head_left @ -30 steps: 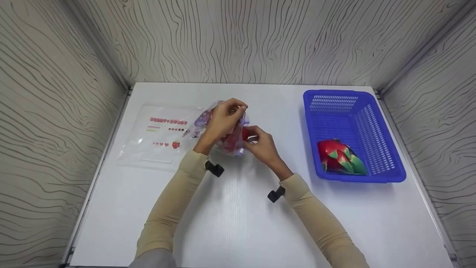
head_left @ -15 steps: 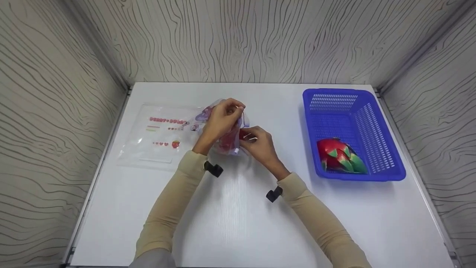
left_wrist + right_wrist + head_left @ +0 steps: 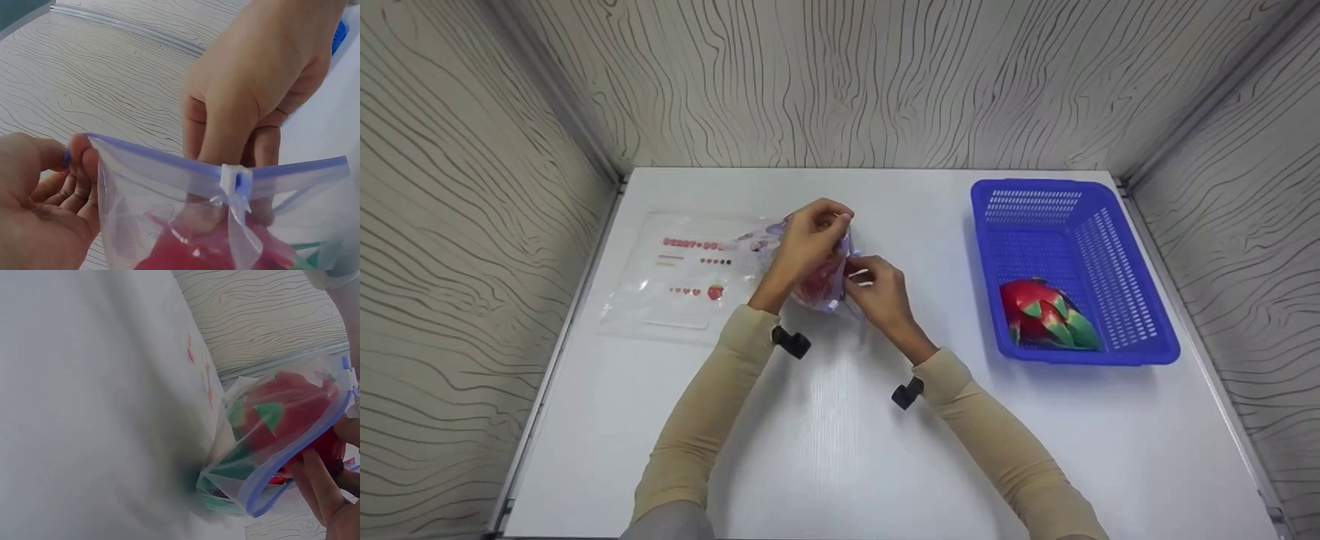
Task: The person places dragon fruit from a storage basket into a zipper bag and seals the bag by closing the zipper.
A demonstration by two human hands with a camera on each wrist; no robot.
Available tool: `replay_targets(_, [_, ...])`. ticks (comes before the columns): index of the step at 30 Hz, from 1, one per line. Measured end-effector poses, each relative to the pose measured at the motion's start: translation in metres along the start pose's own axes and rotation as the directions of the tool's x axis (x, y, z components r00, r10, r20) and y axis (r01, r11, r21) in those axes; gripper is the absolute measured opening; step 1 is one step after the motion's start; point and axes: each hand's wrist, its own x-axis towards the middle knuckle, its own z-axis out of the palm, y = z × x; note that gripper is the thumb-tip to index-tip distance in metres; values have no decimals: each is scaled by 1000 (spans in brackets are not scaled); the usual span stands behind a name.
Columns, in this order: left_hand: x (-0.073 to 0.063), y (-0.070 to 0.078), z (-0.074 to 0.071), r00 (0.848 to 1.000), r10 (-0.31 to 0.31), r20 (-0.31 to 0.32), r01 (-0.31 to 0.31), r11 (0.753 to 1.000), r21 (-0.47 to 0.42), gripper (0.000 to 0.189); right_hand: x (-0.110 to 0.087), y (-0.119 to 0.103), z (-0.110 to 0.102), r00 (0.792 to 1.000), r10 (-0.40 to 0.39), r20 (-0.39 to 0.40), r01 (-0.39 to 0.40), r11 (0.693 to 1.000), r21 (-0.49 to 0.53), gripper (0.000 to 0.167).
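Note:
A clear zip bag (image 3: 140, 197) with a purple zip and a white slider stands with its mouth open. My left hand (image 3: 806, 244) pinches one end of its zip edge between thumb and fingers. Inside the bag sits a red dragon fruit (image 3: 287, 410) with green scales, seen through the plastic. Reaching through the mouth, my right hand (image 3: 877, 291) grips the fruit; its fingertips show through the plastic in the left wrist view. Part of the fruit still shows at the opening in the right wrist view. From the head view, my left hand hides much of the bag.
Flat on the white table (image 3: 780, 450) at the left lies another clear bag (image 3: 634, 300) printed with red lettering and a strawberry. A blue basket (image 3: 1140, 300) stands at the right, holding a second dragon fruit (image 3: 1039, 311). Wood-patterned panels (image 3: 877, 90) wall the table in.
My right hand has shifted slightly left, and the dragon fruit is deeper in the bag. The bag's printed side has sunk and spread leftward over the flat bag. My left hand has barely moved.

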Motion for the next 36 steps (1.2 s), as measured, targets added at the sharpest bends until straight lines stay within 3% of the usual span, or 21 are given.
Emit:
replay_targets(4, [0, -1, 2, 1000, 5, -5, -5, 1000, 3, 18, -1, 5, -4, 997, 57, 61, -58, 998, 18, 29])
replay_targets(8, [0, -2, 3, 999, 18, -26, -17, 1000, 20, 16, 0, 9, -12, 994, 82, 73, -85, 996, 41, 31])
replay_targets(20, [-2, -8, 12, 1000, 19, -20, -17, 997, 78, 16, -2, 22, -27, 989, 123, 84, -114, 988, -104, 29])
replay_targets(30, [-6, -15, 15, 1000, -31, 6, 30, 998, 59, 16, -11, 30, -31, 990, 118, 75, -112, 991, -75, 29])
replay_targets(36, [-5, -18, 13, 994, -86, 64, 81, 994, 68, 17, -17, 32, -34, 996, 92, 24, -89, 992, -93, 26])
